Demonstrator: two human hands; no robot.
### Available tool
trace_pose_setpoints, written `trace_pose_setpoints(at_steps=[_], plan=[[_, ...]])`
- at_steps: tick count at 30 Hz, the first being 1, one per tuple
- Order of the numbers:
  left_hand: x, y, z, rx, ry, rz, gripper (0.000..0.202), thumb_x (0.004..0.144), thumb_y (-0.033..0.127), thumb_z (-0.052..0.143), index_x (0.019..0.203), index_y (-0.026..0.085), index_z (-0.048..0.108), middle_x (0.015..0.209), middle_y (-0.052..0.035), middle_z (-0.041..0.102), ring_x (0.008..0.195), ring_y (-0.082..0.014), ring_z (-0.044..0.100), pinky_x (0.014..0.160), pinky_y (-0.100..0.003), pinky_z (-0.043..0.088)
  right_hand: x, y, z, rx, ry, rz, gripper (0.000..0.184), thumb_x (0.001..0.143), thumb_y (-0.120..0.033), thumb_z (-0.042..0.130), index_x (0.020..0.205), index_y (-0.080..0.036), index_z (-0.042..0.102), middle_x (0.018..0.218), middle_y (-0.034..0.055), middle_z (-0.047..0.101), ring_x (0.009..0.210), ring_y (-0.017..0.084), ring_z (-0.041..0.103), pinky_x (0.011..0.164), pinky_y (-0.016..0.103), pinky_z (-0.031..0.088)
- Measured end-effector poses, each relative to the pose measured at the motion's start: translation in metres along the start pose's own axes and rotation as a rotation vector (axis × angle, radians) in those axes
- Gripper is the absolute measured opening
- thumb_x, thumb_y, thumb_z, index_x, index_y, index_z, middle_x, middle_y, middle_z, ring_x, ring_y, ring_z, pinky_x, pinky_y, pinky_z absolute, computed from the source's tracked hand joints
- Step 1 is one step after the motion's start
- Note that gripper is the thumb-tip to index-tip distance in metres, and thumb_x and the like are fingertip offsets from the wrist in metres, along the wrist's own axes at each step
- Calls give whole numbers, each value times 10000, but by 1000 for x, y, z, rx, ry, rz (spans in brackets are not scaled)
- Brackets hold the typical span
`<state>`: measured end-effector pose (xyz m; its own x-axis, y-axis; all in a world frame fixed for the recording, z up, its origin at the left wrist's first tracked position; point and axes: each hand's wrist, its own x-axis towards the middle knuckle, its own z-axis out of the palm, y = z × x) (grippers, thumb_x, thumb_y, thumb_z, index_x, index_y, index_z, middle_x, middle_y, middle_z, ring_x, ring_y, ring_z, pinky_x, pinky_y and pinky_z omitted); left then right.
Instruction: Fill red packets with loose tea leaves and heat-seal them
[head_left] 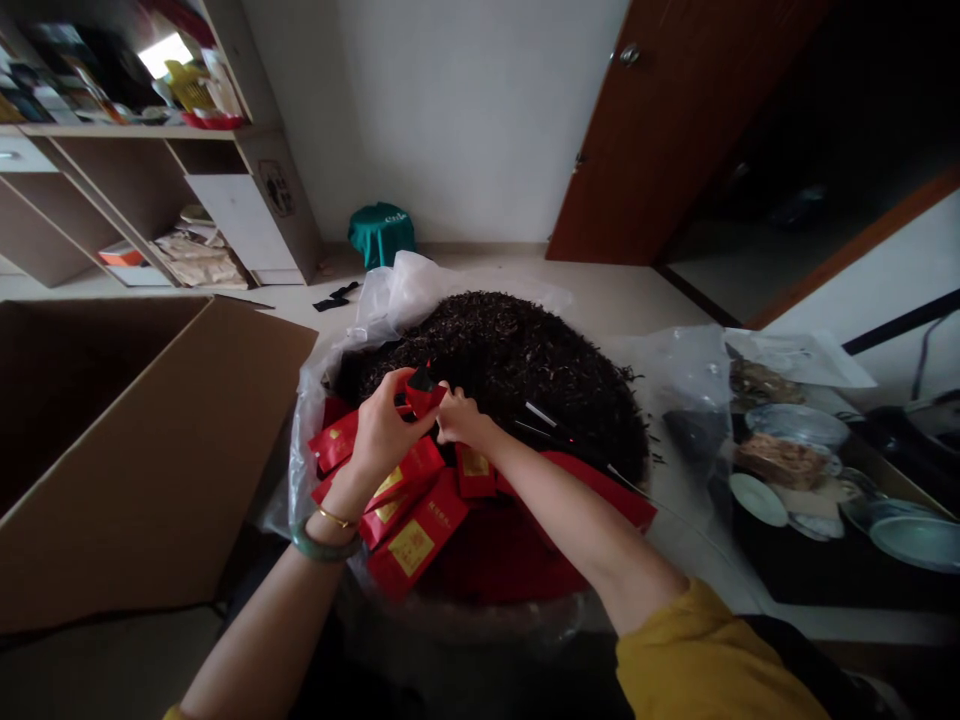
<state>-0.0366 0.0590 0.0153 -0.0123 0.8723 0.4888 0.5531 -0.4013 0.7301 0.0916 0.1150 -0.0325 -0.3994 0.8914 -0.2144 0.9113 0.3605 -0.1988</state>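
Note:
My left hand (pixel 382 425) and my right hand (pixel 459 418) meet over a large heap of dark loose tea leaves (pixel 510 375) lying on clear plastic sheeting (pixel 397 290). Both hands pinch a small red packet (pixel 422 393) whose mouth is held open between them. Several flat red packets with yellow labels (pixel 409 535) lie piled at the near edge of the heap, under my wrists. A green bangle and a thin gold bracelet sit on my left wrist. My right arm wears a yellow sleeve.
A big open cardboard box (pixel 142 460) stands at the left. Bowls and plates (pixel 795 460) crowd a dark table at the right. Wooden shelves (pixel 150 180) line the back left wall, a green bag (pixel 381 233) sits by the wall, and a brown door (pixel 660 130) stands open.

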Motion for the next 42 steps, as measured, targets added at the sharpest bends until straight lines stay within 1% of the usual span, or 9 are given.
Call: trace_pose_setpoints(at_steps=[3, 8, 16, 20, 23, 29, 31, 36, 42], plan=[[0, 0, 0, -14, -4, 3, 449, 677, 282, 720, 1082, 189, 549, 847, -5, 669, 704, -137, 656, 650, -262, 589, 5, 1, 6, 3, 39, 25, 692, 704, -197, 729, 1336, -251, 452, 1328, 164, 398, 1106, 333, 506, 850, 435, 515], [1, -4, 2, -7, -3, 16, 453, 674, 277, 723, 1083, 190, 547, 918, -24, 675, 748, -143, 660, 654, -258, 591, 10, 6, 9, 22, 54, 25, 641, 685, -174, 725, 1287, -234, 514, 1272, 160, 444, 1068, 343, 553, 833, 434, 524], [2, -12, 6, 14, -49, -11, 459, 680, 269, 711, 1097, 184, 540, 909, -28, 682, 789, -167, 670, 694, -283, 582, 3, 18, 0, 168, 93, 0, 418, 680, -103, 671, 1092, -157, 628, 1157, 169, 555, 948, 317, 640, 797, 406, 519], [2, -15, 8, 93, -64, -25, 488, 666, 234, 727, 1110, 196, 529, 955, -34, 688, 829, -183, 669, 694, -285, 569, 3, 39, -23, 325, 139, 8, 319, 646, -140, 699, 956, -178, 634, 983, 71, 638, 918, 251, 636, 785, 336, 523], [2, -17, 11, 130, -74, -23, 502, 662, 214, 738, 1114, 204, 520, 964, -31, 693, 855, -190, 670, 724, -293, 559, -3, 52, -50, 451, 176, 30, 302, 693, -197, 652, 987, -189, 587, 885, 9, 637, 795, 179, 631, 663, 278, 549], [1, -16, 18, 182, -116, -57, 521, 651, 196, 761, 1109, 211, 514, 1021, -44, 691, 856, -202, 677, 788, -330, 544, -32, 51, -105, 1182, 238, -107, 355, 590, -219, 697, 902, -210, 527, 870, -35, 573, 674, 120, 583, 523, 252, 553], [0, -14, 20, 194, -132, -57, 522, 653, 192, 758, 1111, 213, 510, 1043, -51, 685, 895, -215, 673, 814, -344, 538, -40, 43, -114, 1272, 201, -147, 376, 558, -217, 718, 879, -215, 523, 850, -43, 562, 656, 117, 576, 503, 249, 543], [-1, -15, 22, 200, -174, -68, 551, 651, 193, 755, 1133, 209, 488, 1083, -69, 672, 972, -239, 659, 853, -367, 523, -44, 26, -111, 1160, 166, -153, 310, 571, -202, 696, 835, -201, 534, 794, -44, 545, 636, 118, 547, 522, 254, 517], [-1, -21, 25, 175, -189, -75, 534, 642, 224, 760, 1091, 209, 473, 1024, -65, 683, 957, -252, 663, 828, -367, 522, -40, 24, -104, 692, 306, -149, 258, 582, -167, 689, 819, -179, 587, 750, -48, 548, 662, 118, 504, 650, 255, 441]])
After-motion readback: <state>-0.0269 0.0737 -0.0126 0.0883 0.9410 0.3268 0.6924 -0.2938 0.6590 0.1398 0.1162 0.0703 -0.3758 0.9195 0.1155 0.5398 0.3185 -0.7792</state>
